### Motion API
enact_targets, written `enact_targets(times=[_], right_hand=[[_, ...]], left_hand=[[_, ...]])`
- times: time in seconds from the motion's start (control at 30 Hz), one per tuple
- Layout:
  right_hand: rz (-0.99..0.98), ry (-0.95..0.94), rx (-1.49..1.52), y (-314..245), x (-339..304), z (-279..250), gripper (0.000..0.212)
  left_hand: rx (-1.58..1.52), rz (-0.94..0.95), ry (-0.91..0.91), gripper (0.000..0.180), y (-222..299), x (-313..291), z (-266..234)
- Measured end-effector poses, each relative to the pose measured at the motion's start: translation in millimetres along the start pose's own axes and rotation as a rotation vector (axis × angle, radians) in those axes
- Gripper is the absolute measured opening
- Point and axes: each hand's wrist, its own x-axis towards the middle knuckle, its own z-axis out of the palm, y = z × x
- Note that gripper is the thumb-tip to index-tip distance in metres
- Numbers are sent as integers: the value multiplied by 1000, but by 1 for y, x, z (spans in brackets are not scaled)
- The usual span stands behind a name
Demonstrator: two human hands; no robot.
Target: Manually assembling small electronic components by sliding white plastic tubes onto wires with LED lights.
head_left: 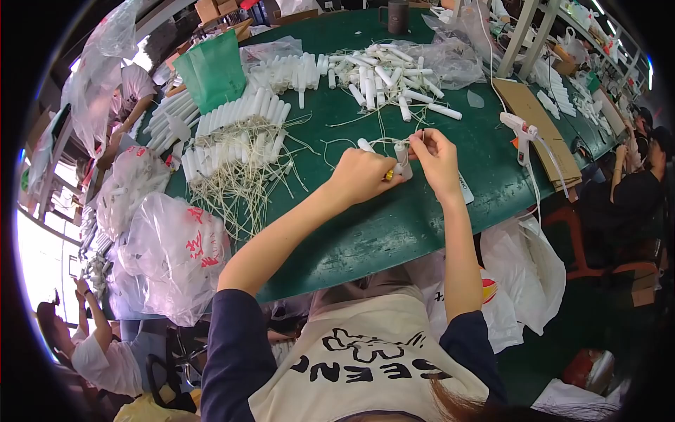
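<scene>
Over the green tabletop, my left hand [360, 176] is closed around a short white tube [402, 167] that stands roughly upright. A small yellow piece [389, 174] shows at its fingertips; its kind is unclear. Thin pale wires [383, 141] run from the tube's upper end. My right hand [434, 156] pinches one of these wires with thumb and fingers, just right of the tube. Another white tube end [365, 145] pokes out behind my left hand. Beneath my right wrist lies a flat whitish object [465, 188], partly hidden.
Heaped white tubes [383, 74] lie ahead, and rows of wired tubes [235, 144] to the left. A glue gun [522, 137] stands near a cardboard sheet [538, 126] on the right. Plastic bags [176, 246] crowd the left edge. A dark mug [398, 17] is at the back.
</scene>
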Motion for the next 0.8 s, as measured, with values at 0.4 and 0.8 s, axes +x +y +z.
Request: enact_targets(times=[0.4,0.8], right_hand=[[29,5,508,1,-2,-1,13],[99,156,373,6,-1,5,24]], left_hand=[[-754,-413,86,36,-15,15,0],[-731,-414,72,33,-36,16,-32]])
